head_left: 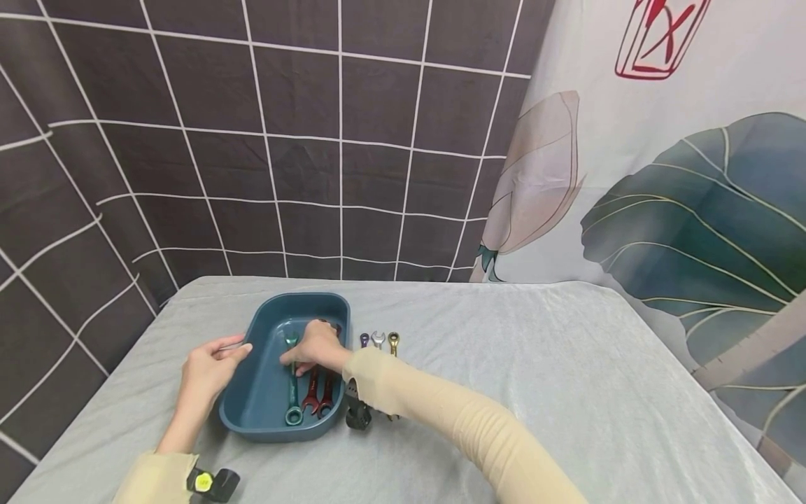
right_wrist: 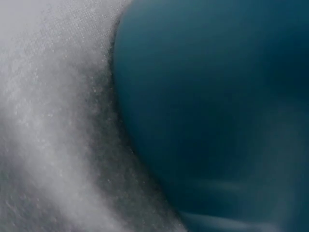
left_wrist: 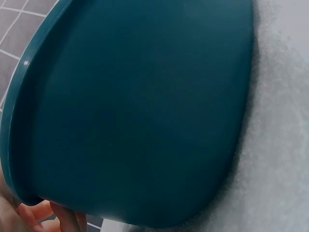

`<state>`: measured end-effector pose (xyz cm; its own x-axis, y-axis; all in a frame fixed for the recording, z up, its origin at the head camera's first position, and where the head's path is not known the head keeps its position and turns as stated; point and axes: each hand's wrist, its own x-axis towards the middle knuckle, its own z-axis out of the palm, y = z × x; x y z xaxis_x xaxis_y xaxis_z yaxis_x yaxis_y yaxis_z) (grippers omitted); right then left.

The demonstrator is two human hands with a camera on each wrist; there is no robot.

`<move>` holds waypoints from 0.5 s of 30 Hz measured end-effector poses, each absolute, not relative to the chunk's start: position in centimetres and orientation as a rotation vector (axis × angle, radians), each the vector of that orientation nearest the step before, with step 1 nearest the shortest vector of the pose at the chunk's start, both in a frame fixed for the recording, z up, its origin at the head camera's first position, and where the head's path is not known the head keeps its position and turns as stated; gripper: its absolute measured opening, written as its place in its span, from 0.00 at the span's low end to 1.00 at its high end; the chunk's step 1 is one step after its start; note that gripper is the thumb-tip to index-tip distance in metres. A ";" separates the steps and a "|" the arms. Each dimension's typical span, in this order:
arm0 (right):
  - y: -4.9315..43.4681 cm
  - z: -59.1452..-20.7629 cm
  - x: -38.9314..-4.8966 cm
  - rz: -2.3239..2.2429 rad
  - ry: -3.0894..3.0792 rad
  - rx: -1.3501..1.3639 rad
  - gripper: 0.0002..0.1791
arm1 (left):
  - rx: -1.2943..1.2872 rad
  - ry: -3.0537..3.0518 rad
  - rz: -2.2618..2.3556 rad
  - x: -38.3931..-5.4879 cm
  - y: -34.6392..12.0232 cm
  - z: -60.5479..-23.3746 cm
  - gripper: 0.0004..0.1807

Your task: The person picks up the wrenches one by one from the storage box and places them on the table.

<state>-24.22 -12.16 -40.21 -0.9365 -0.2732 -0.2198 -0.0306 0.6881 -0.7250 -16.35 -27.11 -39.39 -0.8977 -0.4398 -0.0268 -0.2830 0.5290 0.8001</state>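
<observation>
A blue plastic basin stands on the cloth-covered table. My left hand pinches its left rim; in the left wrist view, fingers curl beneath the rim. My right hand reaches inside the basin, thumb and fingers around the shaft of a green wrench. Beside it lie a red wrench and a darker red wrench, their upper parts partly hidden by the hand. In the right wrist view only the basin's outer wall and cloth appear; the hand is out of sight.
Just right of the basin lie a purple wrench, a silver wrench and a gold wrench, partly covered by my right sleeve. The light grey tablecloth reaches a dark checked curtain behind.
</observation>
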 end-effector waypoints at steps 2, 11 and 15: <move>-12.2 -40.2 -24.2 -1.088 2.604 -0.245 0.19 | 0.620 -2.586 -1.308 -16.3 -27.1 -39.4 0.23; -12.3 -40.3 -24.2 -1.042 2.646 -0.256 0.18 | 0.622 -2.584 -1.298 -16.2 -27.0 -39.3 0.23; -12.2 -40.2 -24.1 -1.039 2.644 -0.286 0.18 | 0.615 -2.591 -1.309 -16.3 -27.2 -39.3 0.24</move>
